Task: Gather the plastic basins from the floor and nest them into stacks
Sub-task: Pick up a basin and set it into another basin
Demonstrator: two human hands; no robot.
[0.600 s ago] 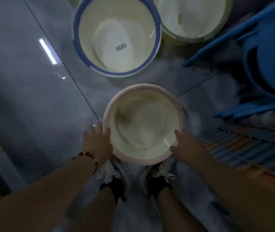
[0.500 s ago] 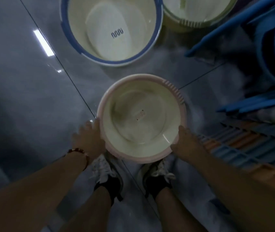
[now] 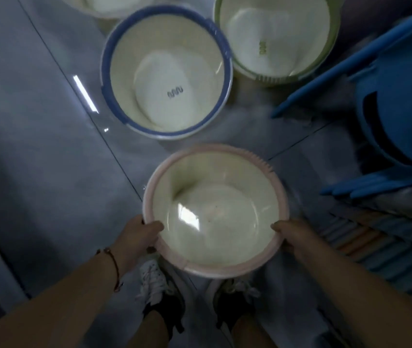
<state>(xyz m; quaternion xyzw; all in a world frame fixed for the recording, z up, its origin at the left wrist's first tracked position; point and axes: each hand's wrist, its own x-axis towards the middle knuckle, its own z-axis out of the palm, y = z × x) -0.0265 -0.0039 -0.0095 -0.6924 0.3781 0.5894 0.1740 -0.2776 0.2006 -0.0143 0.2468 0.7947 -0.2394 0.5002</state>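
Gripping the pink-rimmed basin point(image 3: 216, 212) at opposite sides of its near rim, the left hand point(image 3: 134, 237) and the right hand point(image 3: 294, 237) each had a thumb hooked inside and fingers curled under the lip. It sat level in front of the shoes point(image 3: 159, 290), whether clear of the tiled floor point(image 3: 49, 172) I cannot tell. The blue-rimmed basin point(image 3: 166, 74) lay straight ahead and slightly left, mouth up, the likely nest; the green-rimmed basin point(image 3: 275, 38) stood just beside it.
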